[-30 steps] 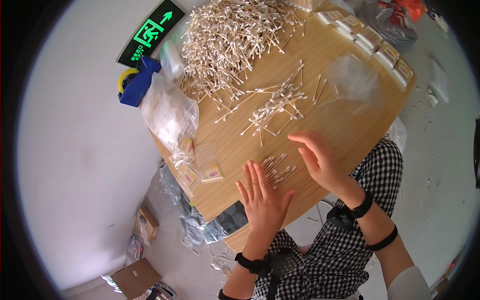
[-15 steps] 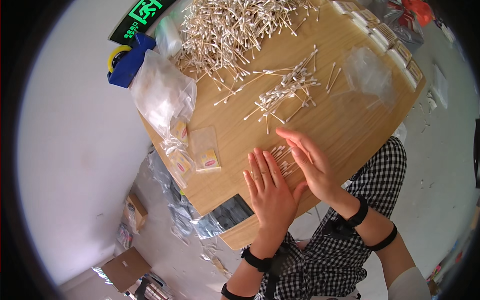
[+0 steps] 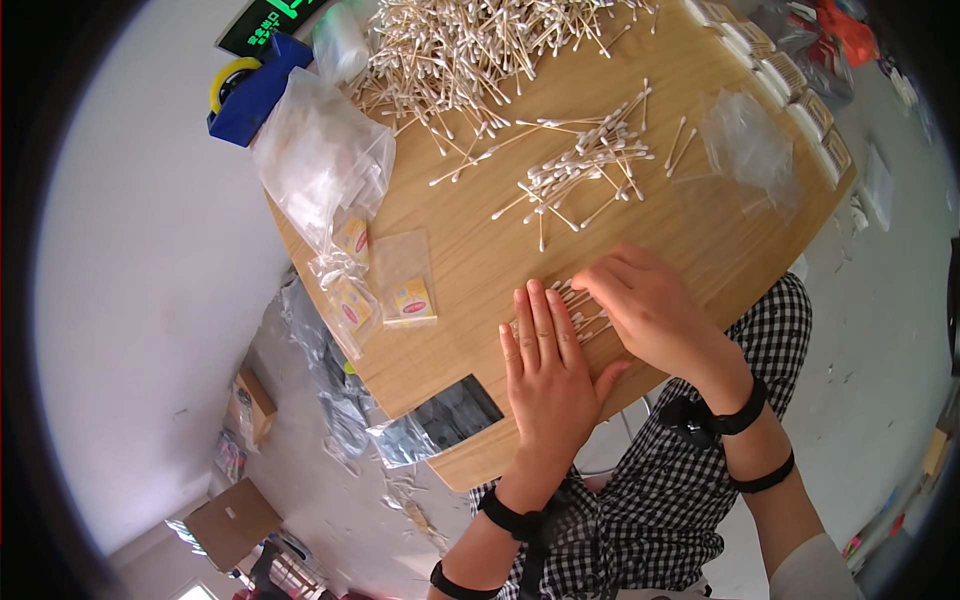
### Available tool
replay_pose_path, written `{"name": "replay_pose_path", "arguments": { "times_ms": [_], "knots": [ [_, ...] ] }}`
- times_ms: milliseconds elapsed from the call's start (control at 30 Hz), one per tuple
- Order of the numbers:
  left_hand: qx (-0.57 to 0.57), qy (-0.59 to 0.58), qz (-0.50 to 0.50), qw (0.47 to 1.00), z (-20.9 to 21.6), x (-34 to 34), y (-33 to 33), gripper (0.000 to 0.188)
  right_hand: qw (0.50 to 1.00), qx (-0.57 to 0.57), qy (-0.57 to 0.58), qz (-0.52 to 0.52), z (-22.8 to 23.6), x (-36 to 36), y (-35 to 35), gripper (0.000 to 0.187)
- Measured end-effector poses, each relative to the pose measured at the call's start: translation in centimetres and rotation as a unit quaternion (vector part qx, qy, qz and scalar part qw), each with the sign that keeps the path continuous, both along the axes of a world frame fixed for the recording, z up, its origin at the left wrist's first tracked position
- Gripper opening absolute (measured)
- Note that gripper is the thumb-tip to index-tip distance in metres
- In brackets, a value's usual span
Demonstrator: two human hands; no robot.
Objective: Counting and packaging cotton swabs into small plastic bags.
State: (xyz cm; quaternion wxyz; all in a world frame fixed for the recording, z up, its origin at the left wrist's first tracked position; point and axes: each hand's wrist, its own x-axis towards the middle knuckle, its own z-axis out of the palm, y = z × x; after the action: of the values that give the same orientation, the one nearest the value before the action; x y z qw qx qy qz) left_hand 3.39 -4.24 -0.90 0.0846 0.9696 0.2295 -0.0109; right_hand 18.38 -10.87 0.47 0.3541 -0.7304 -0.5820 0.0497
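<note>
My left hand (image 3: pixel 550 388) lies flat at the near part of the table, fingers stretched out and close together over a small row of cotton swabs (image 3: pixel 592 325). Beside it, my right hand (image 3: pixel 655 312) has bent fingers, with thumb and forefinger pinched at the white head of a swab at the row's far end. The palms hide part of the row. Farther off lies a loose cluster of cotton swabs (image 3: pixel 590 168), and behind that a large heap of cotton swabs (image 3: pixel 470 60).
At left are a clear bag (image 3: pixel 325 150), a small bag with a yellow card (image 3: pixel 411 298) and a blue tape dispenser (image 3: pixel 262 95). Packed swab boxes (image 3: pixel 785 75) line the right edge, near a crumpled clear bag (image 3: pixel 750 145). A dark sheet (image 3: pixel 455 415) lies at the near edge.
My right hand has turned over and curled, its fingers going from stretched out to a pinch at the swab heads. My left hand stays flat on the row. The view has shifted slightly.
</note>
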Motion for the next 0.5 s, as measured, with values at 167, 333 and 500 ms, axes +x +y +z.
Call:
{"name": "replay_pose_path", "arguments": {
  "times_ms": [167, 333, 500],
  "knots": [
    [0.002, -0.005, -0.013, 1.000, 0.0, 0.1, -0.1, 0.106, 0.991, -0.123, -0.054, -0.015, 1.8, 0.2, -0.8, 0.017],
    [0.000, -0.016, -0.004, 1.000, 0.0, -0.1, 0.2, 0.109, 0.974, -0.148, -0.058, -0.163, 4.5, 2.2, -7.7, 0.014],
    [-0.007, -0.040, 0.017, 0.999, 1.6, -0.9, 0.7, 0.115, 0.913, -0.168, 0.052, -0.368, 4.7, 2.4, -17.7, 0.006]
  ]
}}
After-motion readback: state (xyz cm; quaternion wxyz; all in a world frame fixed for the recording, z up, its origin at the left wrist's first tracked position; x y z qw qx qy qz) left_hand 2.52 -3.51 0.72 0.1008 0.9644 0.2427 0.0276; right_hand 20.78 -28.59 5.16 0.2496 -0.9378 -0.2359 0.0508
